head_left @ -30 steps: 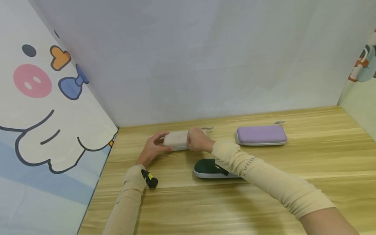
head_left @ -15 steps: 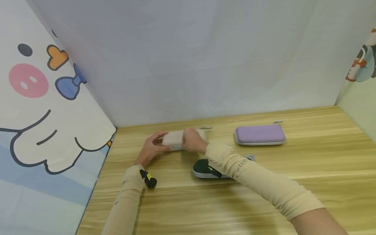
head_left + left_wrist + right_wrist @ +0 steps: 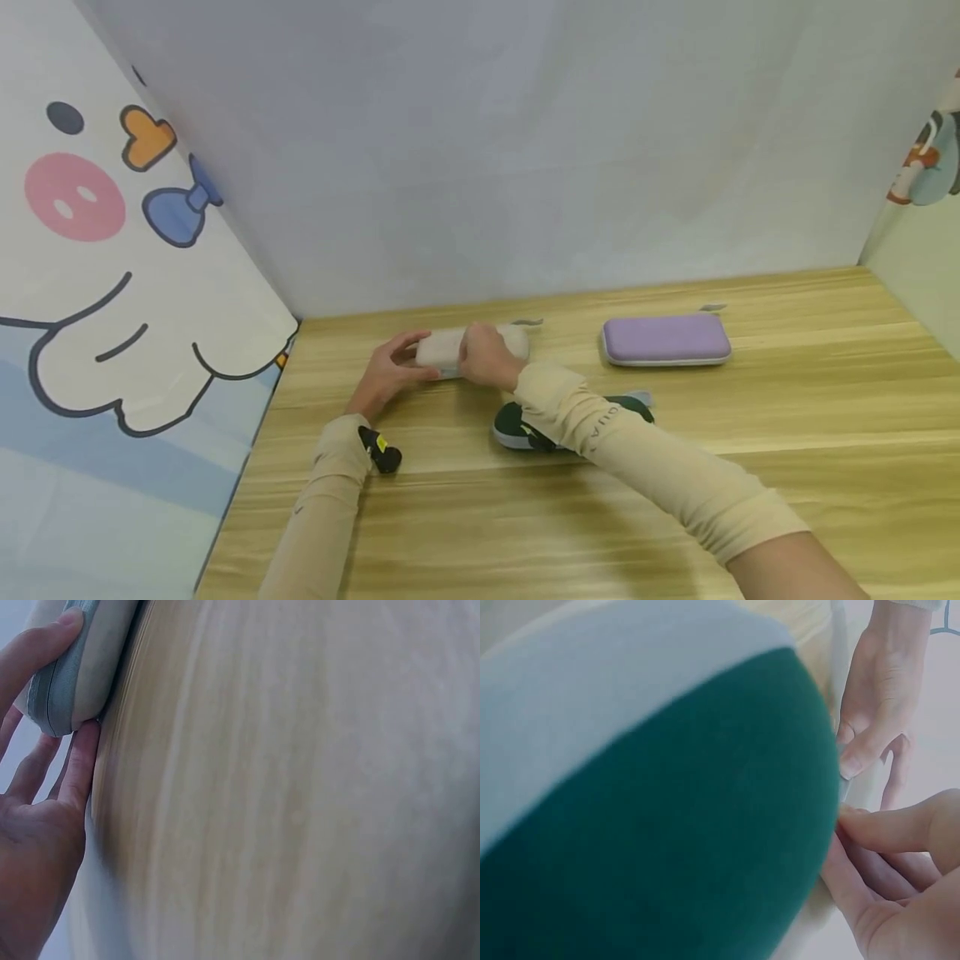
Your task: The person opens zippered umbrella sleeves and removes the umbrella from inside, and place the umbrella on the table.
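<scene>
Cream case (image 3: 438,346): where do we see it?

We find it on the wood-grain table (image 3: 420,533), near the far edge and left of the middle, a grey strap (image 3: 528,322) lying at its far right corner.

And our hands?

Our left hand (image 3: 386,375) grips its left end, thumb pressed on the near side, fingers round the end. Our right hand (image 3: 483,358) has its fingers curled, thumb and forefinger pinching at the case's near side; we cannot tell whether they hold a zip pull.

What lies around it?

To the right, well apart, we have the purple case (image 3: 666,340). Nearer to us sits the green case (image 3: 510,419), partly hidden under our right sleeve (image 3: 637,450).

Beyond those?

A pale backdrop (image 3: 525,167) behind the table and a cartoon-printed panel (image 3: 67,333) on the left.
</scene>
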`<state>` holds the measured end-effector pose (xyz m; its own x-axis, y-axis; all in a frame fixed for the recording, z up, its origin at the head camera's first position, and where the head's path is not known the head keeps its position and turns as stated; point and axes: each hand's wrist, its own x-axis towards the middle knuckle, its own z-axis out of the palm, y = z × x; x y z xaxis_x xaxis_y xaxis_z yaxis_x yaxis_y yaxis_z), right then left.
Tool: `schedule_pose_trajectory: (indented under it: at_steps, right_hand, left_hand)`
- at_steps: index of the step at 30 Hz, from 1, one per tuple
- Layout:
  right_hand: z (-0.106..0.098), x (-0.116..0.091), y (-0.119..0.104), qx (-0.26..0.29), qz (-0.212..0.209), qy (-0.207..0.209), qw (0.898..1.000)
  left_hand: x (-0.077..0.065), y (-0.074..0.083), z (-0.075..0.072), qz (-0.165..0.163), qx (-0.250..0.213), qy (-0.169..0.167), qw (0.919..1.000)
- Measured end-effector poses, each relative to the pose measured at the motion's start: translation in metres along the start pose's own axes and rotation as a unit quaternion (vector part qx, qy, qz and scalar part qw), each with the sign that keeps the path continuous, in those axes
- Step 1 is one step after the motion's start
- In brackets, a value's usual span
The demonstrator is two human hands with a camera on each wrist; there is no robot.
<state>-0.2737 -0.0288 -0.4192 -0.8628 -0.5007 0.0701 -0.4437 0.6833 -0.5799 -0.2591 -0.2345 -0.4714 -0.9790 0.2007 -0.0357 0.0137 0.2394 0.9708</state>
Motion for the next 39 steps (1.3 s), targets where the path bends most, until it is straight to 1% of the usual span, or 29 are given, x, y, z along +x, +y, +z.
schedule_pose_trajectory:
  at_steps: [5, 9, 13, 16, 20, 25, 29, 33, 39]
  right_hand:
    - [0.004, 0.002, -0.006, 0.014, 0.000, -0.004, 1.000]
    - [0.006, 0.003, -0.010, 0.029, 0.003, -0.011, 1.000]
    - [0.008, 0.005, -0.013, 0.030, 0.006, -0.006, 1.000]
    - [0.008, 0.006, -0.014, 0.026, 0.012, -0.002, 1.000]
    - [0.009, 0.006, -0.015, 0.018, 0.007, 0.003, 1.000]
    - [0.011, 0.005, -0.015, 0.007, 0.010, 0.008, 1.000]
    - [0.012, 0.005, -0.013, 0.015, 0.020, 0.004, 1.000]
    - [0.014, 0.005, -0.013, 0.025, 0.015, 0.011, 1.000]
    - [0.014, 0.004, -0.013, 0.037, -0.004, 0.005, 0.999]
  left_hand:
    - [0.001, 0.000, -0.001, -0.005, -0.004, 0.000, 1.0000]
    - [0.000, 0.002, -0.001, -0.004, -0.004, -0.003, 1.0000]
    - [-0.001, 0.004, -0.001, 0.000, -0.004, -0.005, 1.0000]
    - [0.003, -0.004, -0.003, 0.007, -0.003, -0.004, 1.0000]
    - [0.008, -0.017, -0.004, 0.008, 0.005, 0.009, 0.9999]
    - [0.008, -0.019, -0.001, 0.005, 0.006, 0.017, 0.9998]
    - [0.009, -0.019, 0.001, 0.001, 0.005, 0.024, 0.9997]
    - [0.009, -0.017, 0.004, -0.002, 0.022, 0.035, 0.9991]
    - [0.005, -0.016, 0.005, 0.008, 0.085, 0.042, 0.9955]
